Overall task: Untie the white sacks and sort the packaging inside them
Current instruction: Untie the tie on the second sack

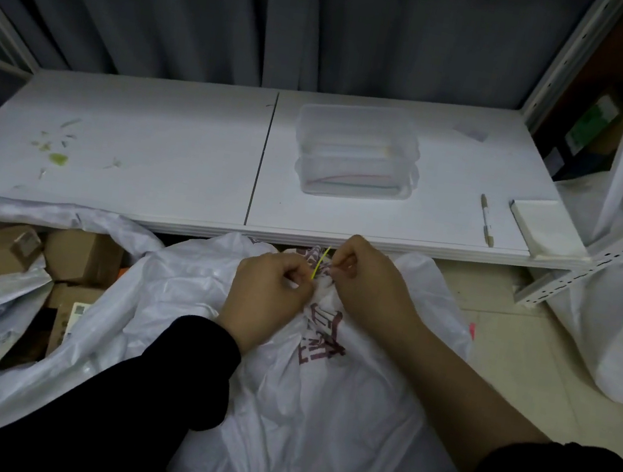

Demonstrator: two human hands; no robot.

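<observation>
White sack (315, 418), crinkled plastic; both hands pinch its yellow tie (319, 265).

Your low white shelf board (154, 139) is two panels, with the seam near the middle. On it: clear plastic tub (356, 153) just right of the seam, pen (487, 219) near the front right, sheet stack (545, 226) at the right corner, green scraps (56, 153) on the left panel. The tiled floor (519, 347) carries the tied sack (315, 418) in front of you, the open sack (94, 324) on your left and a third sack (609, 341) on your right.
</observation>
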